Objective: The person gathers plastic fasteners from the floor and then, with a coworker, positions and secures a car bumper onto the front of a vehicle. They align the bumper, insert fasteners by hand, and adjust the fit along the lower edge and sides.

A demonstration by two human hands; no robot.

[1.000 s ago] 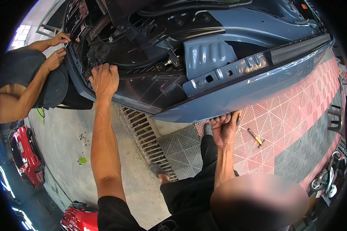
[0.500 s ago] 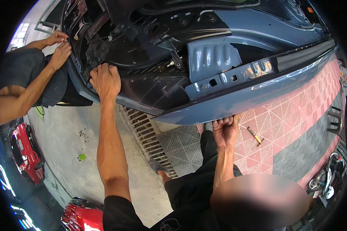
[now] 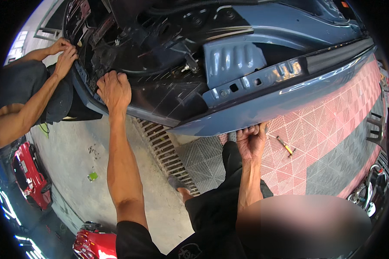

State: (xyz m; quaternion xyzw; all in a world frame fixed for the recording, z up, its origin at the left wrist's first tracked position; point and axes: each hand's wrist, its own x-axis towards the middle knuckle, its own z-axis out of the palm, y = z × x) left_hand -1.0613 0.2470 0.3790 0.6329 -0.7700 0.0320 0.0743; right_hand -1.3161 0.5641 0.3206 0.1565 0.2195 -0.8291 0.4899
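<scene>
A blue-grey car body with its dark inside exposed spans the upper part of the view. My left hand (image 3: 113, 91) lies over the car's dark front edge (image 3: 153, 114), back of the hand up, fingers curled down over it; the fingertips are hidden. Farther right, my right hand (image 3: 251, 143) is turned palm up beneath the fender (image 3: 263, 108). Its fingers curl against the panel's lower edge, partly hidden by it. A ribbed metal plate (image 3: 234, 64) sits behind the fender.
At the left a co-worker's hands (image 3: 65, 56) work close together at the car's corner. A yellow-handled hammer (image 3: 286, 146) lies on red and grey floor tiles. A drain grate (image 3: 160, 146) crosses the floor. Red toy cars (image 3: 30, 177) and a motorcycle (image 3: 369, 190) stand around.
The whole view has shifted slightly, the car appearing a little farther left and higher. Both my hands keep their places on the car.
</scene>
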